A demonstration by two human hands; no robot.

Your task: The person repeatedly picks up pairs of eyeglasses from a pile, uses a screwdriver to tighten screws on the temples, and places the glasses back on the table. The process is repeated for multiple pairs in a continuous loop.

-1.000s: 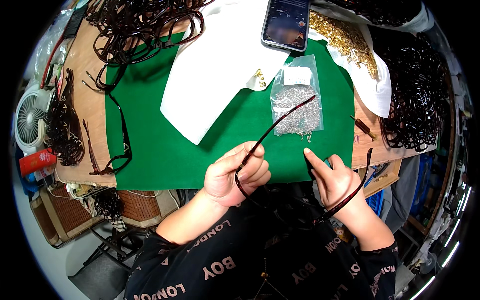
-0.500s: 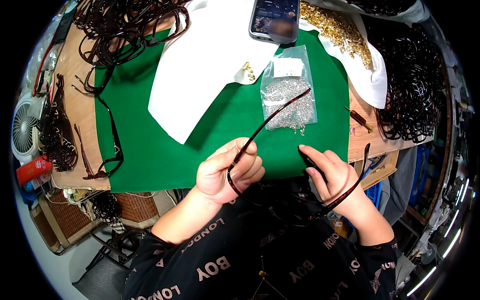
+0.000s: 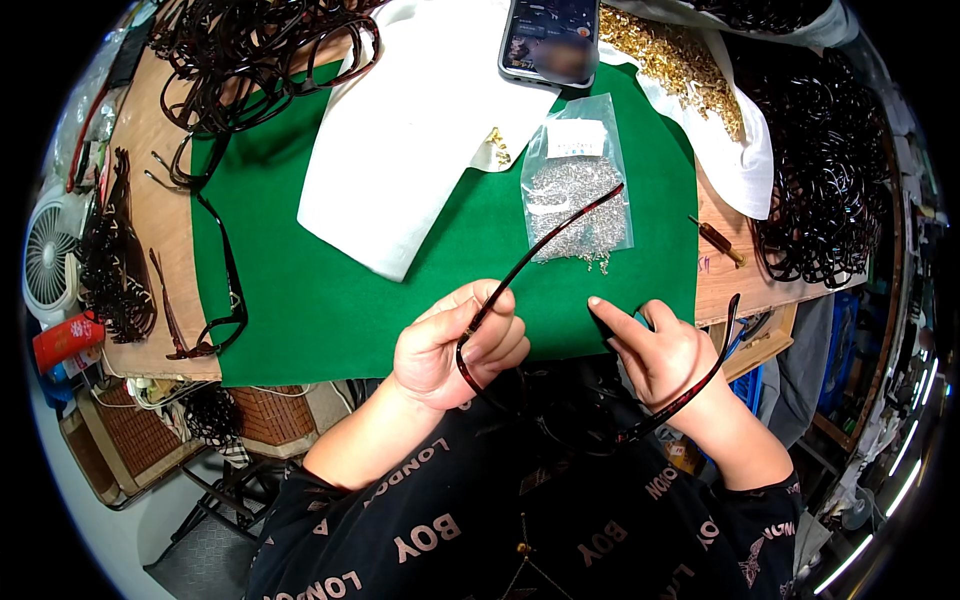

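Observation:
My left hand [image 3: 455, 345] is closed on a dark tortoiseshell eyeglass frame [image 3: 545, 238], gripping it near the hinge of one temple. That temple points up and away over the green mat, its tip in front of a clear bag of small silver screws [image 3: 578, 205]. The rims hang low against my black shirt and are hard to make out. The other temple rises beside my right wrist. My right hand [image 3: 655, 350] is to the right of the frame, index finger stretched toward the mat's near edge. Nothing shows in its fingers; its far fingers are partly hidden.
A green mat [image 3: 270, 300] covers the wooden table, with a white cloth [image 3: 380, 180] and a phone [image 3: 548, 40] on it. Brass-coloured parts [image 3: 680, 70] lie at the back right. Piles of dark frames [image 3: 820, 170] stand on both sides. A small screwdriver [image 3: 722, 243] lies at right.
My right index finger has straightened, and the dark thing visible between it and the thumb no longer shows. My left hand and the eyeglass frame have hardly moved. The white cloth's near corner has shifted slightly.

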